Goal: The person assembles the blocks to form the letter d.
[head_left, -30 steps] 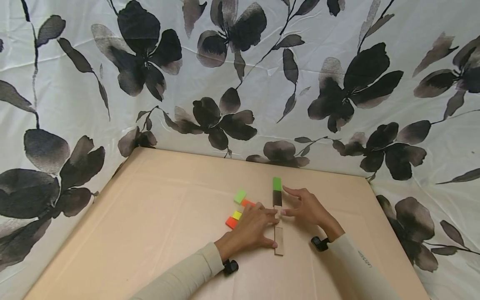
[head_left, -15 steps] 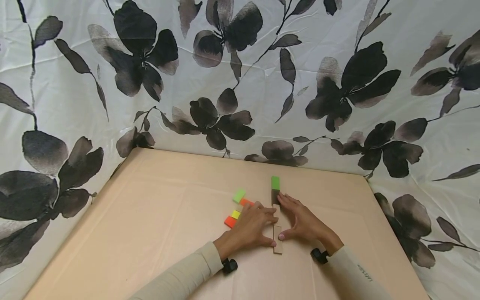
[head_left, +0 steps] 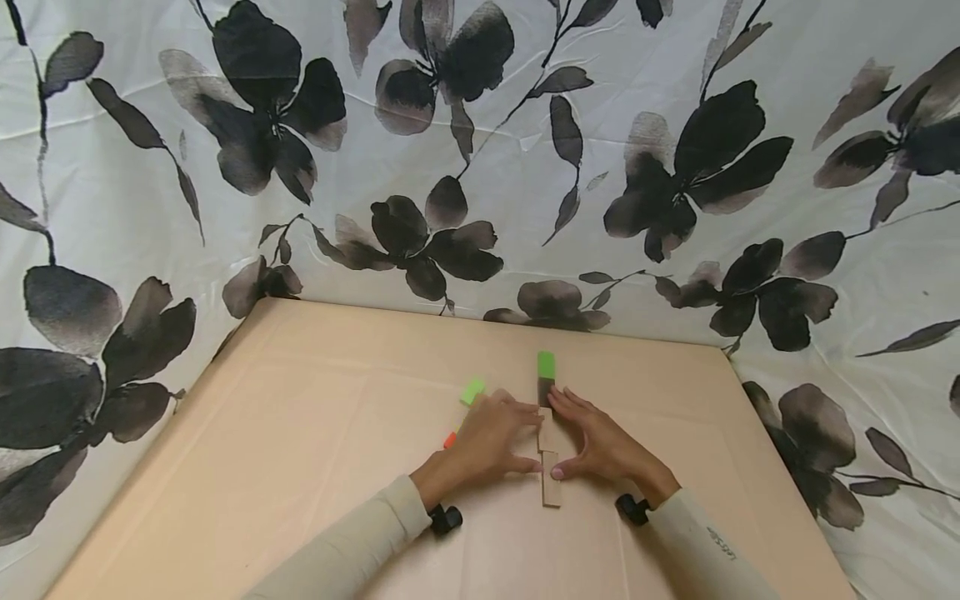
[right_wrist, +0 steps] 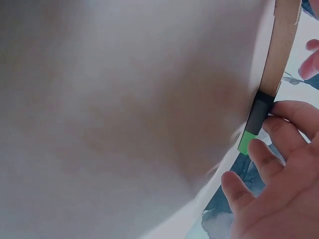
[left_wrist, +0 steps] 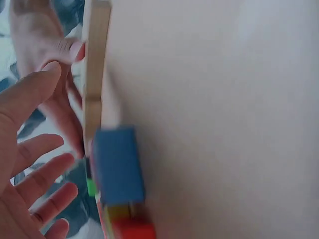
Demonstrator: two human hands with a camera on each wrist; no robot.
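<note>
A straight row runs away from me: a green block (head_left: 546,364), a black block (head_left: 546,392), then two plain wooden blocks, the far one (head_left: 546,433) and the near one (head_left: 551,487). My left hand (head_left: 483,437) is on the row's left side, its fingers spread and loosely bent, with nothing in them in the left wrist view. On the other side lies my right hand (head_left: 611,446), fingertips at the black block and thumb tip at the near wooden block's edge. A blue block (left_wrist: 119,164) shows in the left wrist view; in the head view my left hand hides it.
Left of the row, a light green block (head_left: 472,392) and a red-orange block (head_left: 450,440) peek out around my left hand. A red block (left_wrist: 133,230) and a yellow block (left_wrist: 118,212) sit by the blue one. Floral cloth (head_left: 420,167) hangs behind the table (head_left: 300,433).
My right hand has slid toward me along the row, its thumb now lower and its fingers straighter beside the blocks. My left hand has drawn slightly left, covering more of the coloured blocks.
</note>
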